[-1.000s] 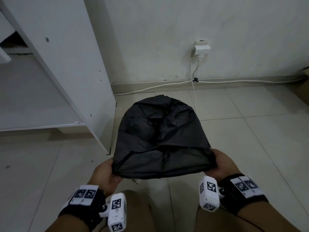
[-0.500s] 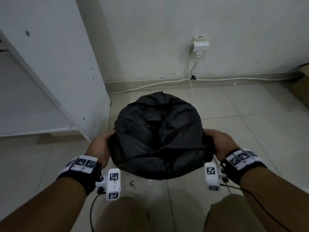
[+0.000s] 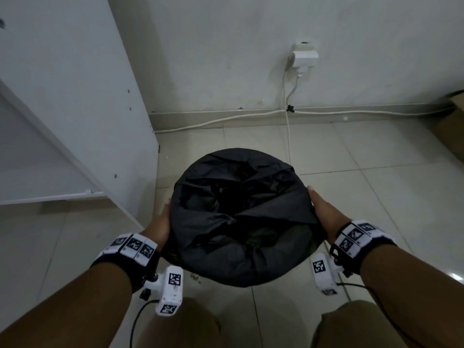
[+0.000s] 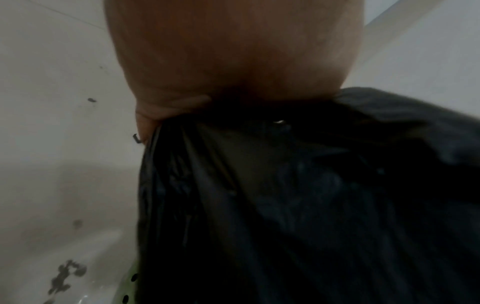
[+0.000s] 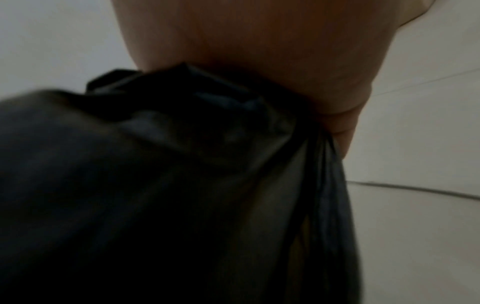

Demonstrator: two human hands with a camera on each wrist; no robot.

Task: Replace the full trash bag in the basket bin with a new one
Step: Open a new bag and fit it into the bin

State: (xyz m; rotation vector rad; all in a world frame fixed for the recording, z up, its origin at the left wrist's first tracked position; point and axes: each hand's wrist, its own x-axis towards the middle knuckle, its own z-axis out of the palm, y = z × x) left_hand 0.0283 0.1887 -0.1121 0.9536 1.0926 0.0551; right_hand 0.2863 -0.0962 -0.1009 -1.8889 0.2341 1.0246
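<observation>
The white cabinet (image 3: 75, 101) stands to the left of the black trash bag (image 3: 241, 217), on the tiled floor (image 3: 376, 184). The bag is draped over the round basket bin, of which a green perforated sliver (image 4: 130, 283) shows beneath the plastic. The left hand (image 3: 160, 222) and right hand (image 3: 324, 212) press opposite sides of the bag, fingers hidden under the plastic, so their grip cannot be told. A wall socket (image 3: 303, 56) sits behind the bag.
</observation>
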